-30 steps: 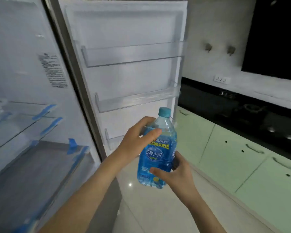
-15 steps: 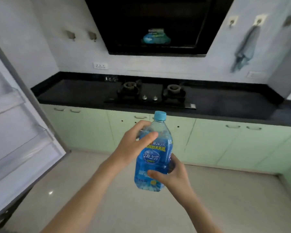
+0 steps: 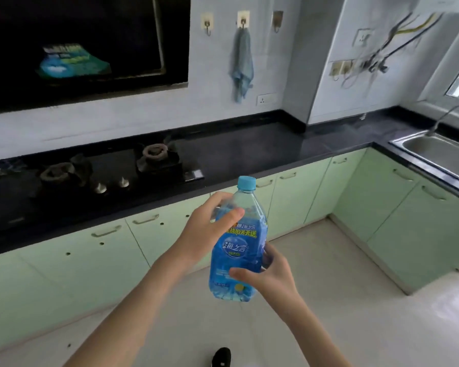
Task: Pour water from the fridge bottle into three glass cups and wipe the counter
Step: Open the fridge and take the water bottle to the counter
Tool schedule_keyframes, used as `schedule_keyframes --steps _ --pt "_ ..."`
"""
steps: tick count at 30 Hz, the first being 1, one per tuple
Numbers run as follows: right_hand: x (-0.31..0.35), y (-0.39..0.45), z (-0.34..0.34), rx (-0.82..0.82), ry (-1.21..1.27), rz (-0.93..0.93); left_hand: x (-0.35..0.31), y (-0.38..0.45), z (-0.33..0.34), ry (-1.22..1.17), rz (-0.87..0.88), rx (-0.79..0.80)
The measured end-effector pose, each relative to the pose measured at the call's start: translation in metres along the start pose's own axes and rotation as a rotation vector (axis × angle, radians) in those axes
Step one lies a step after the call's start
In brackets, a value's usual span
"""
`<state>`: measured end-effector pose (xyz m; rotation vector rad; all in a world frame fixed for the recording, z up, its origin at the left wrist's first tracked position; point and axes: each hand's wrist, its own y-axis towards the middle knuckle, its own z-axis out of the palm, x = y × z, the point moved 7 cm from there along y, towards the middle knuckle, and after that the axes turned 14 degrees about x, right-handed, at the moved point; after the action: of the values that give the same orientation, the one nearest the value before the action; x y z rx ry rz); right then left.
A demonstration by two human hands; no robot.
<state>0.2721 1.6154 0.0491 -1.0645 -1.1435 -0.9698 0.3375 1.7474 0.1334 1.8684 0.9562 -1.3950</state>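
A black counter (image 3: 249, 152) is running along the wall beyond the hands, turning a corner far to the right of the right hand (image 3: 272, 271), where a steel sink (image 3: 432, 152) with a faucet (image 3: 447, 116) is sitting. Pale green cabinets (image 3: 297, 197) are lining the space under it, and a light tiled floor (image 3: 355, 300) is spreading below both arms. Beyond the left hand (image 3: 207, 234), a gas hob (image 3: 104, 173) is lying in the counter, under a dark range hood (image 3: 85, 49). A blue cloth (image 3: 241, 64) is hanging from a wall hook above and beyond the hands.

The bottle (image 3: 237, 250), blue with its cap on, is standing nearly upright in mid-air over the floor. The left hand is wrapping its upper part, thumb across the front; the right hand is gripping it near the base.

The fingers behind the bottle are staying hidden. The hob is looking blurred, the hood is being cut off at the left edge, and a dark shoe (image 3: 221, 357) is only partly showing below the hands.
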Motion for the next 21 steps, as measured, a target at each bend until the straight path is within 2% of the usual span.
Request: schedule_keyframes --steps 10,21 --pt "0.044 0.104 -0.079 -0.227 0.0 -0.045 -0.003 0.17 -0.027 0.008 0.12 0.236" --pt "0.038 0.21 -0.193 -0.273 0.017 -0.005 0.032 0.329 -0.016 -0.067 0.085 0.293"
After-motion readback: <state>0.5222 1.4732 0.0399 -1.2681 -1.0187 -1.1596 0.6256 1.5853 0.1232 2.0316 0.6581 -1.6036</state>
